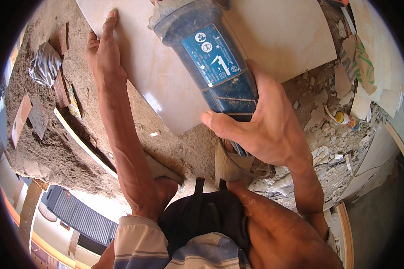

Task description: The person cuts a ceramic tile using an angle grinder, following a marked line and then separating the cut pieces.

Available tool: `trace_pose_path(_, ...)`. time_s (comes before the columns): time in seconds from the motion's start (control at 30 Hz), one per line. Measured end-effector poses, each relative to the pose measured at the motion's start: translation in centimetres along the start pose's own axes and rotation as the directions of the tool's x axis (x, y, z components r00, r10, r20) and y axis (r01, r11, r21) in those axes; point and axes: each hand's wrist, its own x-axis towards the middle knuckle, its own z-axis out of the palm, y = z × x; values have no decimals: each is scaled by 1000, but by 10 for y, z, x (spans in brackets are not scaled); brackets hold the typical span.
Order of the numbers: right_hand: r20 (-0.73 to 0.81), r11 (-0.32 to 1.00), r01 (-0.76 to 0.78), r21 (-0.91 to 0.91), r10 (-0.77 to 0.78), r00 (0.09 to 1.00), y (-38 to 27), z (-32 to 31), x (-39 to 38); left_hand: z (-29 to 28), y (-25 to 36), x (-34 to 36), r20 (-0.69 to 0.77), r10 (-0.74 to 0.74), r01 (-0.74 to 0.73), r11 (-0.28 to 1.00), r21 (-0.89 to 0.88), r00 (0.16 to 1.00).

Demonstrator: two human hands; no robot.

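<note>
**Blue power tool [217,60] gripped by the right hand [271,121] above a pale tile [157,80]**

The rear of the tool is wrapped by the right hand, closed around the casing, with the thumb seen on the near side and the other fingers mostly hidden. By the left hand [104,51], the tile's left edge is pinched: the thumb is laid on top and the fingers are curled at the rim, their tips unseen.

The tool is held over the middle of the tile; its working end is cut off by the top of the view, so whether the tile is touched cannot be told. With the rear grasped by one hand, the tool could be twisted aside if its working end were snagged, and the left hand could be reached by it. The tile could be tilted or cracked if it is unevenly supported; what lies beneath is hidden.

Farther out, a dark cable [243,151] is looped near the right foot [239,184] and could be caught by it. To the right, footing could be upset by rubble [316,116] strewn on the sandy ground [191,150].
</note>
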Motion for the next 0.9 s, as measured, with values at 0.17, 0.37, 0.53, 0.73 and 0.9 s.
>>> trace_pose_path(0.17,3,1000,1,-14,-1,1000,4,0,-3,-4,-2,4,11,19,-19,1000,19,1000)
trace_pose_path(0.37,-1,1000,-27,-5,27,1000,5,1,-9,-6,-4,5,9,11,-11,1000,27,1000)
trace_pose_path(0.53,-18,999,-33,-36,33,999,7,0,-14,-5,-4,6,3,16,-16,999,43,1000)
trace_pose_path(0.73,-21,998,-13,-54,12,1000,12,0,-19,-2,-1,4,-1,14,-14,999,49,1000)
trace_pose_path(0.9,-6,999,-36,8,36,999,15,0,-25,0,0,2,-4,25,-24,999,26,1000)
